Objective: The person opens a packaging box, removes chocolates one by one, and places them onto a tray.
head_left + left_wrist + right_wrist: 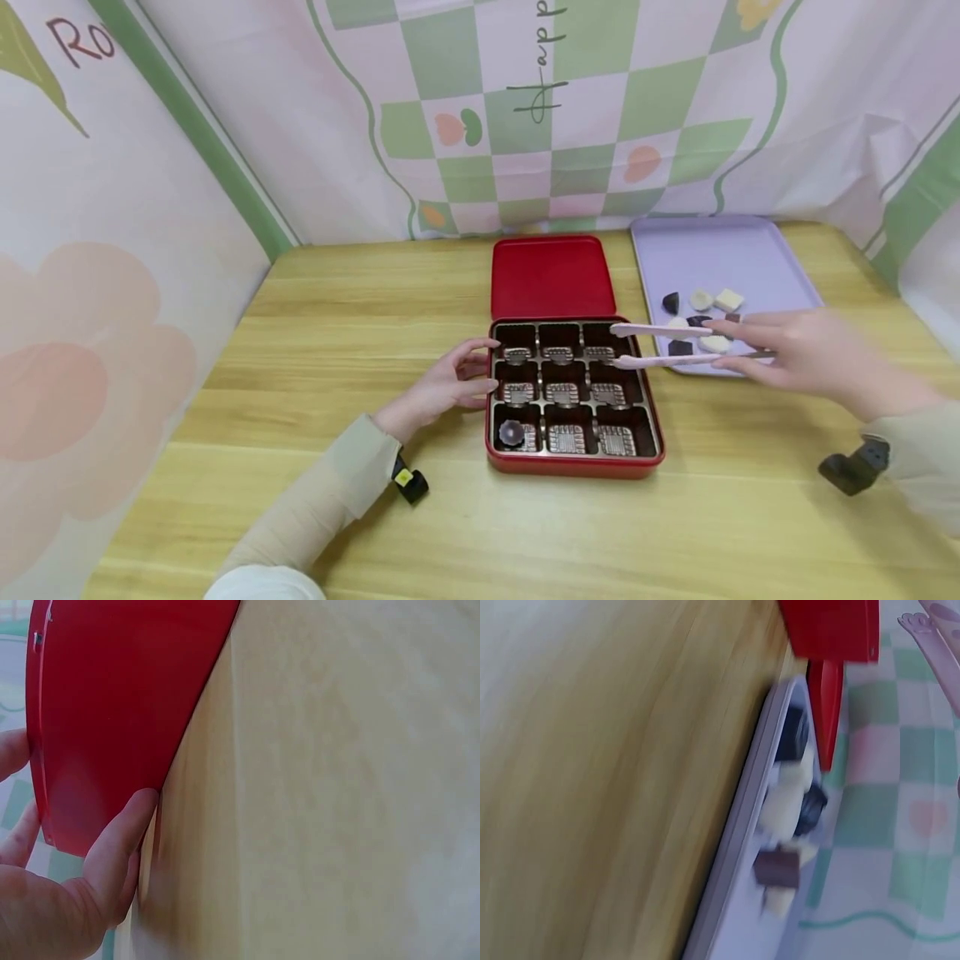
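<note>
A red tin box [573,468] sits with its lid folded back, its dark insert divided into several compartments. In the front left compartment lies one dark round chocolate [512,432]. My left hand [442,385] rests against the box's left side, fingertips at the rim; the left wrist view has its fingers [120,840] on the red wall. With my right hand [806,354] I hold a pair of pink tongs [663,360] between thumb and fingers. Their tips are spread over the box's right side with nothing between them. In the right wrist view the tongs [934,656] show only at the edge.
Behind and right of the box lies a lilac tray [720,250] with several dark and white chocolates, among them a white square one [729,300]. The open red lid [552,277] lies toward the back. A patterned cloth [585,108] hangs behind the wooden table [337,333].
</note>
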`<state>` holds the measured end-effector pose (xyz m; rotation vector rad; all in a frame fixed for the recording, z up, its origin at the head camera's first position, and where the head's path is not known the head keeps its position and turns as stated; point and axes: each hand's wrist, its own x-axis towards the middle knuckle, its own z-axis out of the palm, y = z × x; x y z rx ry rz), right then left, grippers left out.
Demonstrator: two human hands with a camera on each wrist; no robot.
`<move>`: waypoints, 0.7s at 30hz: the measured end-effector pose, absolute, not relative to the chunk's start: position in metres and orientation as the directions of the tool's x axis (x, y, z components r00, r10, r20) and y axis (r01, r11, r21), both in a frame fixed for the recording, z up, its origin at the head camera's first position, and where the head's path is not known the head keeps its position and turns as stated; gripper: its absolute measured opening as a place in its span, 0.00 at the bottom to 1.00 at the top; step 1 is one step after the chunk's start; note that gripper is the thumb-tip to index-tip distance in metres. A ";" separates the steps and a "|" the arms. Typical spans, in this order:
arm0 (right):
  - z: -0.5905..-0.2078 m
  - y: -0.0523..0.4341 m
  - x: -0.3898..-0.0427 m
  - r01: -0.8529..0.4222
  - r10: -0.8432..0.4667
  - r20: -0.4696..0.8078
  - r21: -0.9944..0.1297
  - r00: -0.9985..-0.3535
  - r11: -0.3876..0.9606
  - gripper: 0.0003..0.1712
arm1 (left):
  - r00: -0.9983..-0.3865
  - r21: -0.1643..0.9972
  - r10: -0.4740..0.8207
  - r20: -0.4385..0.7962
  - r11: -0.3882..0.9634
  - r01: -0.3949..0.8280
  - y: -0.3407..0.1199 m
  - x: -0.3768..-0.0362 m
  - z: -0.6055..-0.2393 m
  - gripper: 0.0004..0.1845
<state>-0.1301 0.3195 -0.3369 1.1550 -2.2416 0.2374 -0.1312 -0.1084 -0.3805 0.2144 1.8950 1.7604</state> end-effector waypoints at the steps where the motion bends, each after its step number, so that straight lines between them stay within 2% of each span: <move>1: -0.336 0.315 -0.131 -0.800 -0.686 0.583 0.100 -0.435 0.592 0.40 | -0.842 0.962 0.464 -0.274 0.132 -0.240 -0.108 -0.131 -0.381 0.32; 6: -0.333 0.292 -0.133 -0.843 -0.717 0.595 0.120 -0.362 0.525 0.40 | -0.843 0.961 0.462 -0.275 0.131 -0.242 -0.109 -0.131 -0.381 0.32; 10: -0.329 0.271 -0.134 -0.871 -0.748 0.602 0.168 -0.281 0.462 0.37 | -0.842 0.961 0.463 -0.277 0.133 -0.243 -0.109 -0.131 -0.381 0.32; 15: -0.324 0.245 -0.135 -0.918 -0.780 0.594 0.167 -0.196 0.359 0.33 | -0.842 0.961 0.462 -0.278 0.132 -0.244 -0.109 -0.132 -0.383 0.32; 21: -0.322 0.222 -0.133 -0.954 -0.809 0.572 0.141 -0.139 0.263 0.31 | -0.841 0.961 0.466 -0.275 0.129 -0.243 -0.108 -0.132 -0.383 0.32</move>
